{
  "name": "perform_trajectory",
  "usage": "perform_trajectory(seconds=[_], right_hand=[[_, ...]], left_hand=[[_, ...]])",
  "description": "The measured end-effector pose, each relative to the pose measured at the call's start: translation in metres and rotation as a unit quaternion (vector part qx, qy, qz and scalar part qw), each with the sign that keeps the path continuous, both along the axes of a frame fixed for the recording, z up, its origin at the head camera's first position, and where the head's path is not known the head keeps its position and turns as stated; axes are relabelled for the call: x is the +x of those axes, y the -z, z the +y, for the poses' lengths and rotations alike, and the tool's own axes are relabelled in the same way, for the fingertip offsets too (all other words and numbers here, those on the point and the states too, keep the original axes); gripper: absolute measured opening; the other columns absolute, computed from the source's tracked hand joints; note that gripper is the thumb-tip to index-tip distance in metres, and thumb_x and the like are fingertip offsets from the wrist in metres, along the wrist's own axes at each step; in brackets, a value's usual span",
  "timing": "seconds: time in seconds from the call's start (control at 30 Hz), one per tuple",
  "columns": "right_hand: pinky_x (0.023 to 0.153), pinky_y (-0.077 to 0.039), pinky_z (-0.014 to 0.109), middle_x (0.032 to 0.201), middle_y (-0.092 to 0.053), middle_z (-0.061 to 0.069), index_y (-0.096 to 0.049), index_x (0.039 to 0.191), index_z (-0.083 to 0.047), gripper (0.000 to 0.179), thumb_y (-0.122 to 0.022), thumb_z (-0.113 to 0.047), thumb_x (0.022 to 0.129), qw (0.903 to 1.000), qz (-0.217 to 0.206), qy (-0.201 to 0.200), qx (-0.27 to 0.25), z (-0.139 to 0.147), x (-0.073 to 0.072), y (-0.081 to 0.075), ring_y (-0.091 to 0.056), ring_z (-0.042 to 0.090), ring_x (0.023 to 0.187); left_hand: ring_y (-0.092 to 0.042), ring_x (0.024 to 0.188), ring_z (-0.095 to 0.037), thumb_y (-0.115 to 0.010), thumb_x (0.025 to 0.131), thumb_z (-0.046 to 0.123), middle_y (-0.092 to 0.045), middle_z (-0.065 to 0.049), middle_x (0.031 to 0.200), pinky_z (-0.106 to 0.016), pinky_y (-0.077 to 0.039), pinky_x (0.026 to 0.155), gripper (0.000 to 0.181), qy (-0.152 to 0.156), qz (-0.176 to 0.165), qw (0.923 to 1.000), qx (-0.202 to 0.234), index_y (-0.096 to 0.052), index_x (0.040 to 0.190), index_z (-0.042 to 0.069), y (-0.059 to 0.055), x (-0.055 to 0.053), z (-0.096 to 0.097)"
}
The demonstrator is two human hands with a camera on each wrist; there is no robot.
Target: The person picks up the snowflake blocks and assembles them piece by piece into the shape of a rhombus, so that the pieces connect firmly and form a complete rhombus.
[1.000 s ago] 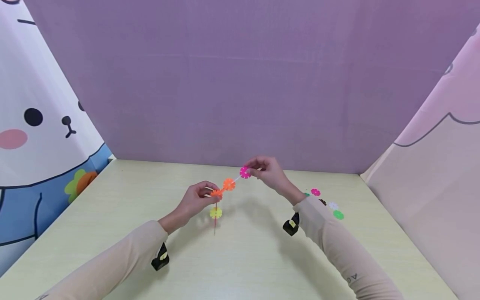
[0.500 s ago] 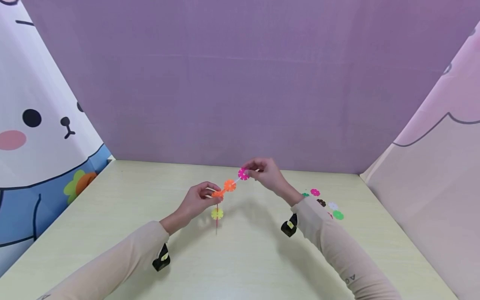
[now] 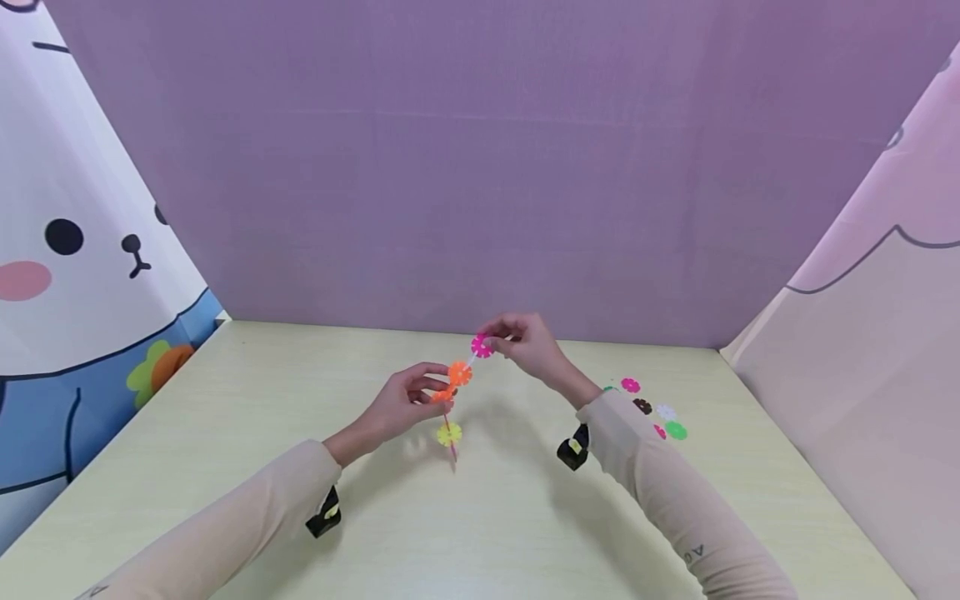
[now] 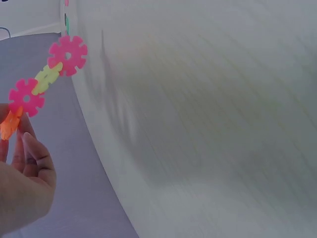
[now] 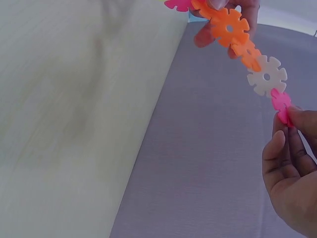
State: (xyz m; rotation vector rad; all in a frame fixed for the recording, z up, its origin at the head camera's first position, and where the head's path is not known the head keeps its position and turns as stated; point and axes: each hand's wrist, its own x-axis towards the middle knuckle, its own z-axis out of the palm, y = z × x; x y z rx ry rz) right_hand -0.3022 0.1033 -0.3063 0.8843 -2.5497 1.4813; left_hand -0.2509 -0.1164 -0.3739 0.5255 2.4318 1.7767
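A chain of slotted plastic snowflake discs is held above the table between both hands. My right hand [image 3: 531, 346] pinches the pink disc [image 3: 481, 346] at its upper end between thumb and fingers. Below that come a white disc [image 5: 257, 82] and an orange disc [image 3: 460, 373]. My left hand [image 3: 405, 398] grips the chain lower down, around its orange discs, partly hidden by the fingers. From there hang a yellow disc [image 3: 449, 433] and pink discs; the left wrist view shows the end pink disc [image 4: 75, 57] joined to the yellow one.
Loose discs lie on the table [image 3: 495, 517] at the right, among them a pink disc [image 3: 631, 385], a brown disc [image 3: 642, 406], a white disc [image 3: 666, 412] and a green disc [image 3: 677, 430], near the right forearm. A purple cloth [image 3: 480, 183] rises behind the table.
My right hand has drifted slightly left with the pink disc, and my left hand slightly right. The chain's hanging end has swung right and now slants. Both hands keep their hold.
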Motion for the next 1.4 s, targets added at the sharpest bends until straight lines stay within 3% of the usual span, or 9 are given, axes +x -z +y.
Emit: perform_trajectory(seconds=[0.07,0.2,0.4,0.63,0.83,1.07,1.3,1.4], right_hand=[[0.067,-0.053,0.041,0.091,-0.068,0.014,-0.067,0.098,-0.001,0.015,-0.058,0.0,0.086,1.0,0.001,-0.003,0.0,-0.001,-0.001,0.0,-0.063,0.032,0.078],[0.065,-0.053,0.034,0.091,-0.068,0.013,-0.067,0.098,-0.001,0.016,-0.057,0.0,0.086,0.9999,0.009,-0.007,0.005,-0.002,-0.003,-0.001,-0.063,0.031,0.078],[0.063,-0.052,0.024,0.091,-0.068,0.014,-0.067,0.098,0.0,0.015,-0.057,0.0,0.086,0.9998,0.016,-0.009,-0.001,-0.003,-0.005,-0.004,-0.063,0.035,0.08],[0.064,-0.053,0.025,0.092,-0.068,0.015,-0.067,0.097,0.0,0.015,-0.057,0.001,0.086,0.9995,0.024,-0.02,0.0,-0.006,-0.003,-0.006,-0.065,0.025,0.076],[0.062,-0.051,0.021,0.092,-0.068,0.018,-0.067,0.098,0.003,0.015,-0.057,0.002,0.086,0.9993,0.022,-0.029,-0.004,-0.008,0.001,-0.007,-0.065,0.029,0.077],[0.059,-0.049,0.018,0.091,-0.067,0.023,-0.065,0.096,0.009,0.016,-0.054,0.008,0.085,0.9977,0.047,-0.047,0.008,-0.013,0.022,-0.024,-0.064,0.034,0.077],[0.058,-0.05,0.023,0.091,-0.067,0.024,-0.065,0.096,0.01,0.015,-0.054,0.008,0.085,0.9971,0.055,-0.05,0.009,-0.015,0.028,-0.029,-0.064,0.036,0.076],[0.057,-0.05,0.026,0.09,-0.067,0.023,-0.065,0.096,0.009,0.015,-0.055,0.007,0.085,0.9971,0.059,-0.046,0.012,-0.015,0.028,-0.029,-0.063,0.029,0.072]], left_hand=[[-0.062,0.081,-0.017,-0.07,0.08,0.013,-0.064,-0.015,0.11,-0.025,-0.051,0.075,0.049,0.012,0.017,0.9997,-0.009,-0.051,0.125,0.011,0.0,-0.001,0.0],[-0.06,0.082,-0.018,-0.07,0.08,0.014,-0.064,-0.016,0.108,-0.025,-0.05,0.072,0.048,0.02,0.037,0.999,-0.017,-0.051,0.125,0.01,0.0,-0.004,0.001],[-0.061,0.083,-0.02,-0.071,0.079,0.015,-0.064,-0.017,0.107,-0.025,-0.051,0.073,0.049,0.02,0.041,0.9989,-0.009,-0.052,0.124,0.01,-0.002,-0.007,0.004],[-0.061,0.083,-0.019,-0.071,0.079,0.024,-0.066,-0.013,0.102,-0.025,-0.052,0.07,0.041,0.013,0.049,0.9987,0.001,-0.057,0.117,0.014,-0.003,-0.008,0.006],[-0.063,0.088,-0.021,-0.068,0.082,0.02,-0.066,-0.012,0.101,-0.026,-0.054,0.071,0.032,0.0,0.042,0.999,0.014,-0.059,0.112,0.011,-0.002,-0.011,0.008],[-0.061,0.089,-0.034,-0.065,0.085,0.017,-0.066,-0.015,0.101,-0.034,-0.054,0.074,0.024,-0.035,0.026,0.9989,0.021,-0.061,0.105,0.005,-0.003,-0.014,0.013],[-0.062,0.081,-0.022,-0.066,0.084,0.025,-0.067,-0.009,0.096,-0.027,-0.052,0.07,0.021,-0.062,0.027,0.9972,0.032,-0.064,0.097,0.009,-0.005,-0.011,0.016],[-0.062,0.083,-0.026,-0.067,0.083,0.026,-0.067,-0.009,0.096,-0.027,-0.051,0.07,0.021,-0.072,0.026,0.9962,0.042,-0.063,0.097,0.01,-0.006,-0.01,0.017]])
